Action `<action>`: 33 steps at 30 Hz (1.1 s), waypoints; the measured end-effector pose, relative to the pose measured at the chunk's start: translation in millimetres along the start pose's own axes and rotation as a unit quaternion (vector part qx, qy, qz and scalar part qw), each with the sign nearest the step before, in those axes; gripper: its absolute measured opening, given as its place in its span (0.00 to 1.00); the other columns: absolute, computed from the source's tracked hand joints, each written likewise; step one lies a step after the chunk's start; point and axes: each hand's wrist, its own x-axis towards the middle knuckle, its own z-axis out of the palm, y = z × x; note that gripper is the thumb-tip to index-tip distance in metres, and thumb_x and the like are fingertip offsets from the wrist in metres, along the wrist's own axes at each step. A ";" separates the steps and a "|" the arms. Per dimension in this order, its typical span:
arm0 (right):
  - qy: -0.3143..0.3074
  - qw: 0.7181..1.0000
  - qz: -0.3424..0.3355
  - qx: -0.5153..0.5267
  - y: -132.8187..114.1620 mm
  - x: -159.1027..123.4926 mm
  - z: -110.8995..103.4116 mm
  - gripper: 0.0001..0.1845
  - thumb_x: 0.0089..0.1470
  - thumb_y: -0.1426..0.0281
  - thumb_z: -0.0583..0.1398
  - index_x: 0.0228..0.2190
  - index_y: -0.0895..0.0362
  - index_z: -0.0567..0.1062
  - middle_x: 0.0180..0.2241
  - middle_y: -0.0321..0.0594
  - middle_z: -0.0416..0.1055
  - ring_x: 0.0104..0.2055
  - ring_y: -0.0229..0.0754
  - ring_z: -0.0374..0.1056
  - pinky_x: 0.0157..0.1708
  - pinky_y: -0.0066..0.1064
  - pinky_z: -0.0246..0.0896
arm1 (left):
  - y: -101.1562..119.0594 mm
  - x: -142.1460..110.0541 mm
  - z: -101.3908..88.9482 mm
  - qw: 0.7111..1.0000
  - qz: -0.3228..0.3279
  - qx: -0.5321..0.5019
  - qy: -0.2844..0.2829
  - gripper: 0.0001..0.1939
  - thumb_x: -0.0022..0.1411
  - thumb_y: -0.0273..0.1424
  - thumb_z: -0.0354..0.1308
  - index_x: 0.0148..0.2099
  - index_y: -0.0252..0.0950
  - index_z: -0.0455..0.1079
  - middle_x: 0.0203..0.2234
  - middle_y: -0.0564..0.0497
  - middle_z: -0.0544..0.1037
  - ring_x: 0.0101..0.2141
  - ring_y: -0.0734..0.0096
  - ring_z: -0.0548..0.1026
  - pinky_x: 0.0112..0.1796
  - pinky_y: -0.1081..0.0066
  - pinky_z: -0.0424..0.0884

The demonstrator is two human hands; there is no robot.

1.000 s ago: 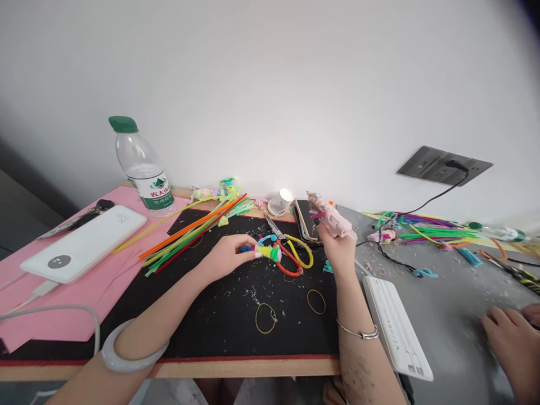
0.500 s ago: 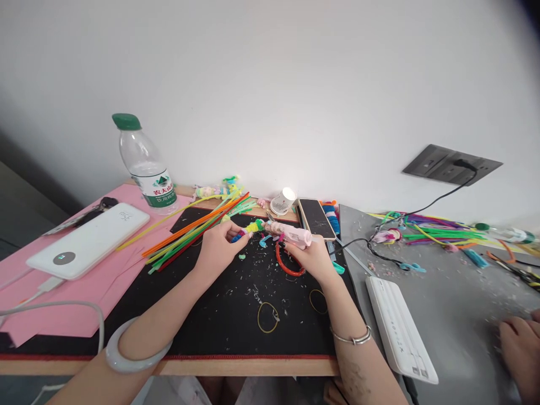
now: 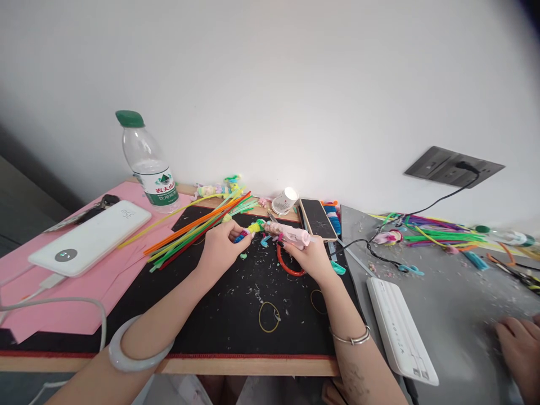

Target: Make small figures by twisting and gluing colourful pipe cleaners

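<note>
My left hand [image 3: 221,244] pinches a small pipe-cleaner craft piece [image 3: 255,226] in yellow, green and blue, over the black mat. My right hand [image 3: 310,257] is closed around a pale pink, tube-shaped object [image 3: 295,236]; its exact kind cannot be made out. The object's lumpy left end meets the green end of the craft piece, or nearly so. A red loop [image 3: 290,266], which looks like a scissors handle, shows just below my right fingers, partly hidden. Whether my right hand touches it is unclear.
Loose pipe cleaners [image 3: 198,228] lie left of my hands. Behind stand a paper cup [image 3: 284,201] and a phone [image 3: 319,220]. Power banks [image 3: 90,239] flank the mat, with a water bottle [image 3: 154,174] at left. Another person's hand [image 3: 518,343] rests at right.
The view has shifted slightly. Both hands keep nearly the same hold and position, with the craft piece and the pink object still end to end.
</note>
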 end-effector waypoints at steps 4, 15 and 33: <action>0.001 1.000 -0.004 -0.007 -0.8 0.7 -0.1 0.14 0.51 0.63 0.59 0.35 0.58 0.77 0.25 0.39 0.74 0.28 0.43 0.69 0.27 0.29 0.63 | 0.2 0.1 -0.6 0.999 -0.034 -0.019 -0.001 0.11 0.49 0.39 0.61 0.27 0.37 0.68 0.23 0.52 0.76 0.24 0.70 0.72 0.29 0.72 0.65; 0.003 1.000 -0.003 -0.020 1.4 0.6 0.4 0.13 0.51 0.64 0.59 0.36 0.58 0.78 0.28 0.41 0.76 0.29 0.44 0.71 0.30 0.31 0.64 | -8.5 2.4 0.8 0.987 -0.102 -0.122 -0.033 0.15 0.51 0.44 0.60 0.27 0.36 0.68 0.20 0.53 0.76 0.23 0.69 0.75 0.28 0.71 0.67; 0.008 1.000 0.007 0.017 4.3 -0.5 0.4 0.12 0.52 0.64 0.59 0.34 0.59 0.75 0.27 0.39 0.74 0.27 0.39 0.66 0.28 0.28 0.61 | -0.5 4.3 0.0 0.910 -0.233 -0.337 -0.060 0.18 0.48 0.43 0.65 0.26 0.33 0.66 0.21 0.51 0.76 0.21 0.76 0.72 0.26 0.74 0.69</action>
